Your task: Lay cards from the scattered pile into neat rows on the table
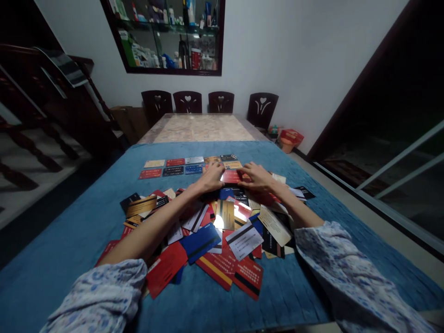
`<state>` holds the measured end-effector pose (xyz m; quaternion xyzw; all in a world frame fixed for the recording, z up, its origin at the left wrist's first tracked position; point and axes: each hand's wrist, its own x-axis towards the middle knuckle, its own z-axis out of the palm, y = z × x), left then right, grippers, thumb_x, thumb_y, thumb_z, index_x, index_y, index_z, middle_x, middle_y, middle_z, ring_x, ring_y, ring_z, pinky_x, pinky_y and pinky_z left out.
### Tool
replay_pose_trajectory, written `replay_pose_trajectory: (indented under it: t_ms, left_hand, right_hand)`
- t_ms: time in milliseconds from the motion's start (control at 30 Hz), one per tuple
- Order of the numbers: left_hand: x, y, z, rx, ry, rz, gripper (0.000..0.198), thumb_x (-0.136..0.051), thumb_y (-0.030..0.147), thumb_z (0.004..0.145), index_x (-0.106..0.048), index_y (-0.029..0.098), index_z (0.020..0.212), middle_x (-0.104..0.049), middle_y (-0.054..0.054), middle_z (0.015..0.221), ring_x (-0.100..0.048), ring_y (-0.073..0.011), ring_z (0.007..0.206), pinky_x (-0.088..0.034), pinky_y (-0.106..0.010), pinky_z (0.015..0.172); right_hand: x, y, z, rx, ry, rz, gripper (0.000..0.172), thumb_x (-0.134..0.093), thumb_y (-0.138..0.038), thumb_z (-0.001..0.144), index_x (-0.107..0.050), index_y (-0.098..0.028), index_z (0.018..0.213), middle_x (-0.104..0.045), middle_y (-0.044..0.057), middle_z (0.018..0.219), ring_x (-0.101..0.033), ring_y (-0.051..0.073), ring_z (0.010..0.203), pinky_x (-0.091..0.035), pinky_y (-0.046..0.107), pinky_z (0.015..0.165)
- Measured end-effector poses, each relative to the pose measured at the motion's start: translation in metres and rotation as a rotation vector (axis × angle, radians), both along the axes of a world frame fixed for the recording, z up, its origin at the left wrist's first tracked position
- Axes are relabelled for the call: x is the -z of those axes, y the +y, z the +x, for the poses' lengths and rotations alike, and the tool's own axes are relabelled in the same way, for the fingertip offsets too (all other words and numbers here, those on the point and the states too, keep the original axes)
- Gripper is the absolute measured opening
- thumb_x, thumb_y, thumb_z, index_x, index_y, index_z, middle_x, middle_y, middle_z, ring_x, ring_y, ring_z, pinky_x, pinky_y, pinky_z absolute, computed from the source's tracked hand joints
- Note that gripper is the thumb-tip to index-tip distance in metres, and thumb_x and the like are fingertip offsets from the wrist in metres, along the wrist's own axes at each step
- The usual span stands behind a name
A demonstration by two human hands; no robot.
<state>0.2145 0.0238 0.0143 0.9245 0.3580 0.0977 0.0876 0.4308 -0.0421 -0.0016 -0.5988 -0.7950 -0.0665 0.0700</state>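
Note:
A red bank card [231, 176] lies between my two hands at the far side of a loose pile. My left hand [212, 177] has its fingers bent at the card's left edge. At its right edge, the curled fingers of my right hand [255, 177] hold the other end. Beyond them, several cards lie in two rows, among them a dark card [173, 170], a blue card [194, 169] and a yellow card [232, 165]. Under my forearms spreads the mixed pile, with a gold card [225, 215], a white striped card [244, 241] and a blue striped card [201, 243] on top.
A blue cloth [86, 203] covers the near part of the long table; its patterned top [208, 128] shows beyond. Dark chairs [187, 101] stand at the far end. A wall cabinet [173, 41], a stair railing [31, 115] and a red bag [292, 136] are farther off.

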Motion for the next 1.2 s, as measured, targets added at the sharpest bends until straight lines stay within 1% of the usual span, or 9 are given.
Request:
replay_pose_trajectory:
  t_ms: [100, 233, 400, 467, 633, 767, 933, 1067, 1200]
  left_hand:
    - [-0.001, 0.003, -0.012, -0.013, -0.005, -0.001, 0.031, -0.070, 0.024, 0.078, -0.063, 0.020, 0.108, -0.054, -0.013, 0.129, -0.043, -0.0351, 0.127, -0.044, -0.053, 0.099]
    - [0.000, 0.007, -0.027, -0.045, -0.011, 0.000, 0.033, -0.071, 0.032, 0.079, -0.064, 0.021, 0.109, -0.055, -0.013, 0.128, -0.043, -0.0360, 0.126, -0.044, -0.052, 0.098]
    - [0.000, 0.012, -0.049, -0.087, 0.010, 0.013, 0.036, -0.069, 0.023, 0.077, -0.065, 0.022, 0.112, -0.056, -0.011, 0.126, -0.045, -0.0342, 0.124, -0.044, -0.048, 0.098]
    - [-0.001, 0.013, -0.057, -0.110, 0.019, 0.016, 0.036, -0.069, 0.022, 0.076, -0.066, 0.022, 0.113, -0.057, -0.010, 0.125, -0.045, -0.0341, 0.124, -0.044, -0.048, 0.098]
    - [-0.005, 0.013, -0.075, -0.161, 0.048, 0.013, 0.040, -0.069, 0.023, 0.078, -0.065, 0.022, 0.118, -0.057, -0.011, 0.129, -0.044, -0.0344, 0.127, -0.044, -0.050, 0.099]
    - [-0.007, 0.015, -0.088, -0.184, 0.060, 0.013, 0.044, -0.069, 0.022, 0.078, -0.065, 0.022, 0.121, -0.057, -0.011, 0.130, -0.044, -0.0350, 0.127, -0.044, -0.052, 0.100]
    - [-0.002, 0.023, -0.107, -0.220, 0.080, 0.027, 0.046, -0.068, 0.023, 0.077, -0.064, 0.022, 0.123, -0.056, -0.011, 0.132, -0.044, -0.0342, 0.127, -0.044, -0.050, 0.099]
    - [0.004, 0.032, -0.123, -0.229, 0.066, 0.027, 0.045, -0.066, 0.024, 0.077, -0.064, 0.019, 0.122, -0.056, -0.012, 0.131, -0.045, -0.0345, 0.126, -0.044, -0.052, 0.098]
    - [0.010, 0.041, -0.141, -0.251, 0.044, 0.031, 0.047, -0.065, 0.024, 0.076, -0.065, 0.018, 0.123, -0.057, -0.013, 0.130, -0.046, -0.0358, 0.126, -0.042, -0.054, 0.101]
  right_hand:
    - [-0.004, 0.006, -0.012, -0.021, 0.003, -0.038, 0.042, -0.058, -0.048, 0.090, -0.064, -0.022, 0.122, -0.064, 0.014, 0.118, -0.052, 0.029, 0.105, -0.036, 0.035, 0.077]
    - [-0.008, 0.017, -0.026, -0.021, -0.014, -0.051, 0.047, -0.061, -0.048, 0.088, -0.061, -0.022, 0.128, -0.063, 0.014, 0.122, -0.050, 0.030, 0.111, -0.036, 0.035, 0.079]
    - [-0.011, 0.029, -0.045, -0.079, -0.026, -0.043, 0.043, -0.061, -0.052, 0.088, -0.066, -0.024, 0.120, -0.063, 0.013, 0.118, -0.050, 0.030, 0.110, -0.037, 0.036, 0.081]
    - [-0.012, 0.032, -0.053, -0.098, -0.030, -0.044, 0.043, -0.062, -0.052, 0.088, -0.067, -0.024, 0.120, -0.063, 0.014, 0.119, -0.049, 0.031, 0.111, -0.038, 0.037, 0.083]
    - [-0.014, 0.041, -0.073, -0.122, -0.033, -0.034, 0.045, -0.062, -0.049, 0.088, -0.065, -0.023, 0.125, -0.061, 0.015, 0.125, -0.048, 0.032, 0.115, -0.040, 0.039, 0.084]
    - [-0.014, 0.049, -0.085, -0.155, -0.030, -0.040, 0.046, -0.061, -0.053, 0.088, -0.066, -0.023, 0.123, -0.061, 0.015, 0.126, -0.047, 0.032, 0.116, -0.040, 0.039, 0.084]
    - [-0.015, 0.060, -0.101, -0.203, -0.043, -0.050, 0.050, -0.060, -0.054, 0.088, -0.065, -0.022, 0.126, -0.060, 0.016, 0.127, -0.046, 0.033, 0.119, -0.040, 0.042, 0.088]
    - [-0.016, 0.070, -0.117, -0.215, -0.075, -0.055, 0.047, -0.062, -0.052, 0.088, -0.066, -0.022, 0.123, -0.060, 0.016, 0.127, -0.044, 0.034, 0.125, -0.038, 0.043, 0.093]
    - [-0.016, 0.082, -0.134, -0.244, -0.095, -0.080, 0.047, -0.062, -0.052, 0.088, -0.066, -0.021, 0.123, -0.061, 0.015, 0.124, -0.047, 0.032, 0.119, -0.038, 0.041, 0.090]
